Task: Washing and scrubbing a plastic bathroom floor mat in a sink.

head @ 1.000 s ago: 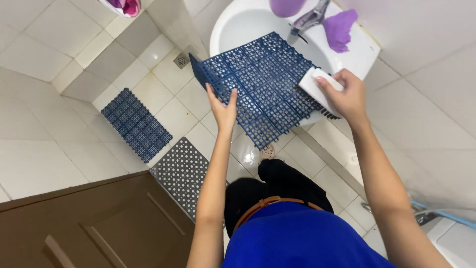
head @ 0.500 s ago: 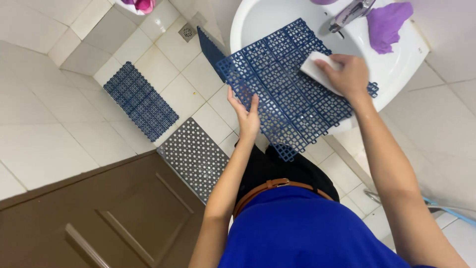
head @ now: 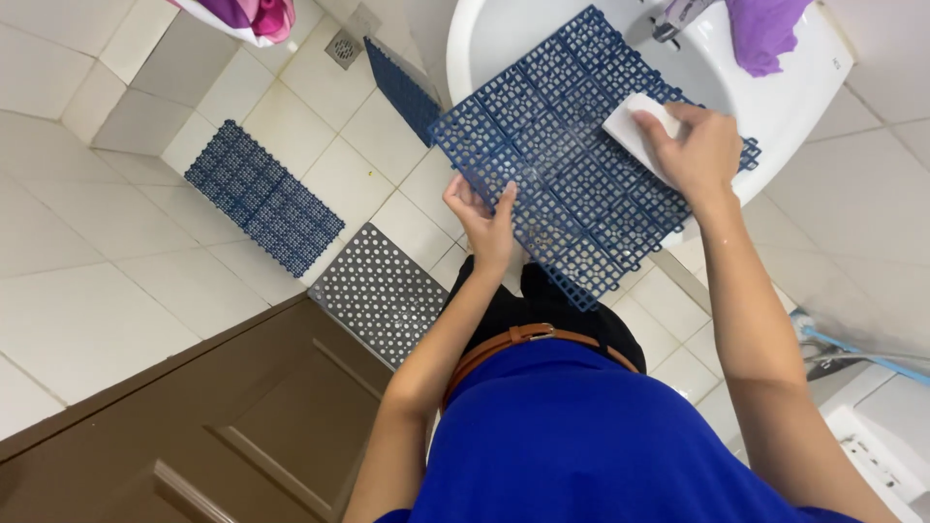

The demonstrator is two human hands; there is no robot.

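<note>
Head view: a blue mat (head: 572, 145) lies across the white sink (head: 794, 87) at 1 o'clock. The left hand (head: 484, 218) pinches the mat's near edge, thumb on top. The right hand (head: 693, 145) presses a white sponge (head: 635, 126) onto the mat, fingers curled over it. A purple cloth (head: 765, 29) sits at 1 o'clock; another blue mat (head: 263, 197) and a grey mat (head: 383, 291) lie on the floor at 9 o'clock.

The floor (head: 116, 252) is laid with pale square tiles and grey grout, evenly lit. A brown panelled door (head: 184, 426) fills the lower left corner. A small metal drain (head: 344, 46) sits in the floor near the top, with a white wall (head: 872, 194) rising at the right. A white basin (head: 794, 92) juts out from that wall, and a tap (head: 678, 15) shows at its top edge.
</note>
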